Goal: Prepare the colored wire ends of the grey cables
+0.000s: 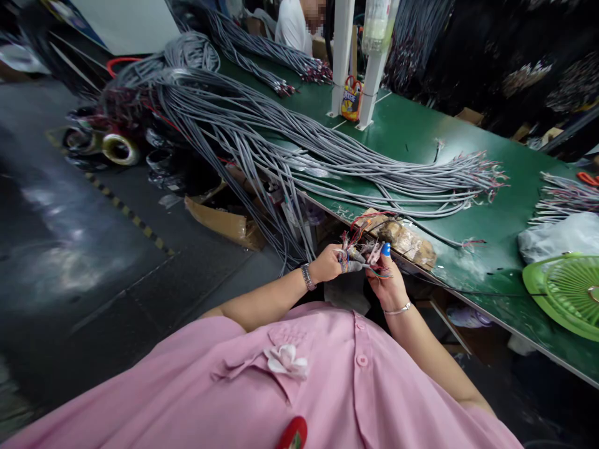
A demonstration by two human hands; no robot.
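My left hand point(327, 264) is closed around a grey cable end point(352, 266), where thin coloured wires fan out. Opposite it, my right hand point(390, 285) pinches several thin coloured wires point(381, 273), with a blue cover point(386, 249) on one fingertip. A small pale pinkish piece point(374, 252) shows between the hands; I cannot make out what it is. Both hands are just off the front edge of the green table, beside a block wrapped in clear plastic point(408, 242). Red wires point(358, 229) loop up behind the fingers.
A long bundle of grey cables point(299, 140) lies across the green table point(423, 121) and hangs over its front edge. At right are a green fan point(568, 290) and more cable ends point(564, 198). White posts point(343, 56) stand behind. A person in white point(291, 26) is at the back.
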